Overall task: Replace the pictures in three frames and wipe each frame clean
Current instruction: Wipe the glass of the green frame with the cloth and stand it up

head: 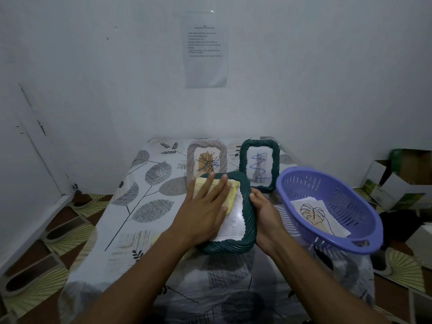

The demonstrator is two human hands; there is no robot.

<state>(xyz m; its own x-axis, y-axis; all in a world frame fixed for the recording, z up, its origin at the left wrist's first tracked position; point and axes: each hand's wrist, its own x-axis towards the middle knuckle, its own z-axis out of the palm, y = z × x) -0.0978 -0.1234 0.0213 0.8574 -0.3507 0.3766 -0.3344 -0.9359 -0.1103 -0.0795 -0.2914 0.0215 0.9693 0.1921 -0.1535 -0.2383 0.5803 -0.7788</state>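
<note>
While the left hand (205, 206) lies flat, fingers straight and spread, pressing a yellow cloth (233, 192) onto the glossy face of a dark green frame (248, 220), the right hand (265, 217) curls its fingers round that frame's right rim; the frame lies on the bench (149, 188) under both hands; beyond the left hand's fingertips a grey frame (222, 155) stands upright with a leaf drawing in it; beyond the right hand a second green frame (259, 143) stands upright, showing a blue zigzag line; just right of the right hand sits a purple basket (327, 183), loose pictures (313, 213) inside, the top one a leaf outline; a printed sheet (205, 50) hangs on the wall far beyond both hands.
</note>
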